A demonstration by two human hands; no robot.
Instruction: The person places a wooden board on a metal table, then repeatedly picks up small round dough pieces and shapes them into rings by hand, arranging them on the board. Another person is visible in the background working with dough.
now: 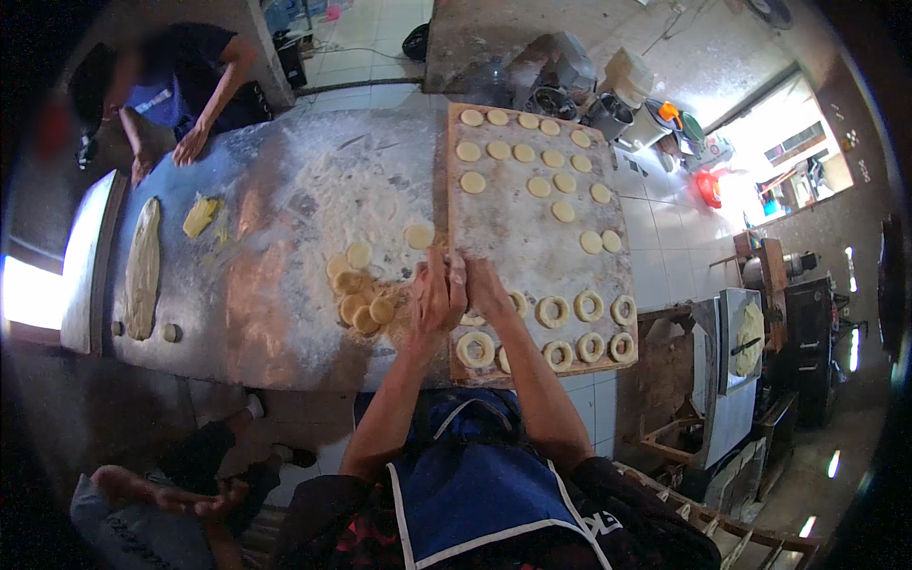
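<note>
My left hand [436, 293] and my right hand [482, 284] meet above the left edge of a floured wooden board [518, 249]. Their fingers are bent and pressed together, and whatever is between them is hidden. Just beyond the left hand a flat dough disc [419, 236] lies on the metal table. To its left is a loose pile of dough discs [353, 306] in flour. Several dough rings [553, 312] sit in rows on the near part of the board, some partly behind my right forearm. More flat discs [524, 153] are spread over its far part.
A long dough strip [143, 271] and a yellowish lump [199, 217] lie on the metal table [190, 285]. A co-worker [195, 95] leans at the far left; another person [161, 503] is at the lower left. Buckets [608, 115] stand beyond the board, a tray [741, 342] at right.
</note>
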